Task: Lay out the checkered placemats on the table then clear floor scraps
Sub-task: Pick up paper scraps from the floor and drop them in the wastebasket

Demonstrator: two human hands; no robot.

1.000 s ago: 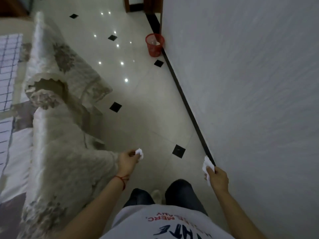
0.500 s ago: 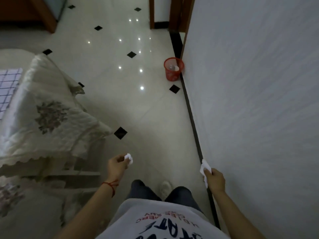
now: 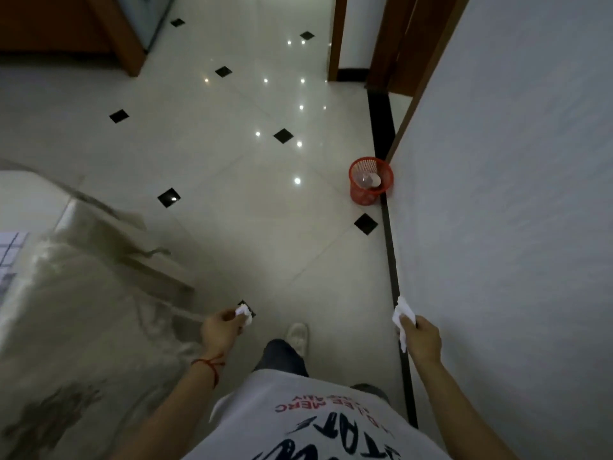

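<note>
Head view, only one cam. Left hand (image 3: 220, 330) is out in front at about waist height, fingers curled in tight w/ thumb and forefinger pinched on a small crumpled white scrap (image 3: 243, 313). Scrap sticks out past the fingertips, balled up, wrinkled. A red string bracelet (image 3: 209, 365) sits on that wrist.

Right hand (image 3: 423, 338) is out on the other side, close beside the wall (image 3: 514, 194), fist closed round a bigger white scrap (image 3: 402, 318). That piece pokes up above the knuckles as a ragged flap and a thin strip hangs down below the fist. Looks like tissue or paper, can't tell which.

Both scraps are off the floor, in the hands, well apart from each other.

Ahead on the glossy pale tile floor (image 3: 232, 154) w/ small black diamond insets stands a red mesh waste bin (image 3: 370, 180), upright, up against the black skirting strip (image 3: 389, 254) at the wall corner. Something pale lies in the bottom of it; too small to say what. Bin is well ahead of both hands.

Left side: a table under a cream embroidered cloth (image 3: 66, 310), blurred. At the far left edge a bit of a checkered placemat (image 3: 10, 250) shows on the tabletop, white w/ dark grid lines, mostly cut off by the frame.

Bottom centre: person's grey printed shirt (image 3: 315, 426), dark trousers, one pale shoe (image 3: 297, 335) forward on the tile between the two hands. Brown wooden door frame (image 3: 335, 38) at top.
</note>
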